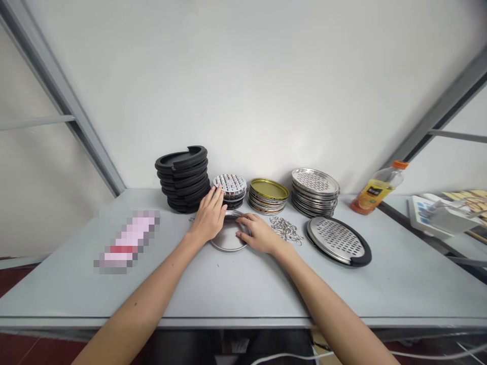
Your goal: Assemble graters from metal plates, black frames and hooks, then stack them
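Note:
A shallow round metal dish [229,242] lies on the table between my hands. My left hand [208,214] reaches over its left side, fingers stretched out and nearly together, with the fingertips near a stack of small grater discs [230,183]. What lies beneath that palm is hidden. My right hand [261,233] grips the dish at its right side, its fingers bent at the far rim and its thumb over the inside. To the right of this hand is a loose pile of small metal wire pieces [285,230].
Along the wall stand black ring-shaped holders [182,177], gold-topped round lids [268,189] and large grater discs [315,181]. A grater disc with black edging [338,241] lies at right. Behind it leans an orange-capped drink bottle [376,190]. A blurred pink object [127,241] lies at left.

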Tool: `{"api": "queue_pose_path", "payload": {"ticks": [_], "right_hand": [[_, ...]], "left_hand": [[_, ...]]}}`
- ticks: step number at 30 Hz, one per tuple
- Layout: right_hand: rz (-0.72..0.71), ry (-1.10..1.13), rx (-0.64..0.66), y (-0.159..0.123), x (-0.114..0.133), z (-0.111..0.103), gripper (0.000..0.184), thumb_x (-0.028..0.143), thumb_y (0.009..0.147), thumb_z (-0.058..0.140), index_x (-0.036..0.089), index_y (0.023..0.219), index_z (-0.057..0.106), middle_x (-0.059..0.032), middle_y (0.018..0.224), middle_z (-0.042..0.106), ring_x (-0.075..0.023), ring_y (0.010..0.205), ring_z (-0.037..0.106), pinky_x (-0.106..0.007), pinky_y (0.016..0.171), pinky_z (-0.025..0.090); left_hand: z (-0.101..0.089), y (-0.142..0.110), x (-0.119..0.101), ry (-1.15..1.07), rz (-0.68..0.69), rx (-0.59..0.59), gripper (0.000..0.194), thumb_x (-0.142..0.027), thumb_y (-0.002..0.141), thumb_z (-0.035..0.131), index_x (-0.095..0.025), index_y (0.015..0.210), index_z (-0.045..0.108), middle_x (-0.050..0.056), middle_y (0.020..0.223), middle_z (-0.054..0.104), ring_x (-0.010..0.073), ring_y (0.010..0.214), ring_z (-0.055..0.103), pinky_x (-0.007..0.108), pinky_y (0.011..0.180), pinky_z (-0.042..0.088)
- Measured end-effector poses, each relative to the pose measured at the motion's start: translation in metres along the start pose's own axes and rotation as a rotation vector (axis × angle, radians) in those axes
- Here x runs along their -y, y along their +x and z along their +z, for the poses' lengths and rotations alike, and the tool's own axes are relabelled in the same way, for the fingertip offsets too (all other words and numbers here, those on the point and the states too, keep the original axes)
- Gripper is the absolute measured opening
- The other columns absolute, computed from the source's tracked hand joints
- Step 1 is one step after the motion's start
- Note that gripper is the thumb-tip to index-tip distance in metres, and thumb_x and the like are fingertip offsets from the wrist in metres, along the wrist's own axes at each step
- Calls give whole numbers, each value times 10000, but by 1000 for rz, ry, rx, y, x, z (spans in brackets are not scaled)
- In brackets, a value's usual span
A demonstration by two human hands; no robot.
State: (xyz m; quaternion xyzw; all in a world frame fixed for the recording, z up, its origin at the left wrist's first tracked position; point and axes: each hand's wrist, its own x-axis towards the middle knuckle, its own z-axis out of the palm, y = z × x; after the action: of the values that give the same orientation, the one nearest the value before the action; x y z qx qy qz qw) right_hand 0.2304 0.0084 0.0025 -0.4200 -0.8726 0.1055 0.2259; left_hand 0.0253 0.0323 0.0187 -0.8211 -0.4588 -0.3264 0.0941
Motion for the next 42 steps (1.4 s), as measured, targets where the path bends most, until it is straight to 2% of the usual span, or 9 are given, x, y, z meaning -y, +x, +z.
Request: {"api": "queue_pose_path", "payload": {"ticks": [5, 14, 20, 25, 30, 33, 36, 39, 42], "right_hand": [[-11, -4, -1, 0, 0, 0, 384, 339, 875, 567, 140, 1202, 586, -137, 1172, 585, -238, 1085, 540, -389, 979, 406], [-7, -10, 12, 0, 2, -2, 384, 343, 875, 564, 142, 1201, 586, -138, 1166, 587, -241, 1087, 544, -386, 978, 412], [1, 1, 22, 0, 3, -3, 379, 340, 874, 564, 153, 1202, 586, -135, 1162, 588, -244, 1087, 542, -393, 979, 411], [10, -8, -7, 0, 3, 0, 459, 343, 870, 564, 139, 1279, 524, -149, 1192, 575, -252, 1106, 528, -405, 992, 402], [11, 0, -45, 1, 5, 1, 469, 329, 862, 570, 149, 1290, 509, -150, 1185, 576, -254, 1092, 533, -420, 984, 412], [8, 37, -156, 2, 7, -3, 458, 319, 875, 545, 159, 1300, 486, -150, 1213, 565, -264, 1139, 512, -438, 1003, 409], [58, 104, -392, 4, 7, -11, 521, 314, 893, 512, 184, 1379, 378, -151, 1334, 482, -268, 1211, 473, -456, 1029, 403], [132, 171, -620, 5, 4, -18, 611, 318, 884, 528, 184, 1426, 282, -168, 1369, 431, -260, 1135, 531, -454, 981, 453], [176, 243, -727, 6, 4, -23, 623, 320, 870, 557, 181, 1414, 288, -172, 1329, 470, -236, 1028, 584, -440, 928, 492]], "left_hand": [[1, 1, 3, -3, -4, 0, 504, -296, 988, 295, -99, 1452, 310, 155, 1527, 296, 293, 1414, 254, 474, 1096, 302], [-7, 7, 6, -84, 18, -82, 540, -283, 994, 265, -68, 1484, 189, 185, 1546, 224, 250, 1433, 218, 437, 1150, 261], [-16, 9, 7, -123, 14, -168, 515, -288, 1004, 237, -105, 1484, 208, 157, 1540, 258, 239, 1423, 251, 434, 1156, 266], [-19, 9, 7, -122, 10, -173, 507, -283, 1005, 248, -93, 1475, 234, 165, 1529, 281, 232, 1416, 266, 427, 1156, 268], [-26, 9, 6, -142, 61, -237, 501, -290, 1006, 255, -118, 1476, 244, 152, 1528, 292, 240, 1416, 269, 440, 1158, 267], [-30, 8, 3, -187, 107, -255, 483, -276, 1008, 243, -132, 1468, 267, 142, 1517, 317, 234, 1407, 292, 443, 1160, 273], [-34, 6, -2, -240, 150, -249, 469, -270, 1006, 259, -151, 1458, 295, 132, 1501, 349, 234, 1391, 323, 449, 1155, 292], [-38, 4, -8, -310, 154, -251, 449, -265, 1005, 276, -174, 1440, 341, 114, 1480, 389, 231, 1371, 360, 444, 1148, 310], [-41, 2, -12, -379, 160, -256, 429, -260, 1002, 295, -183, 1411, 396, 106, 1454, 429, 229, 1348, 396, 436, 1138, 331]]}}
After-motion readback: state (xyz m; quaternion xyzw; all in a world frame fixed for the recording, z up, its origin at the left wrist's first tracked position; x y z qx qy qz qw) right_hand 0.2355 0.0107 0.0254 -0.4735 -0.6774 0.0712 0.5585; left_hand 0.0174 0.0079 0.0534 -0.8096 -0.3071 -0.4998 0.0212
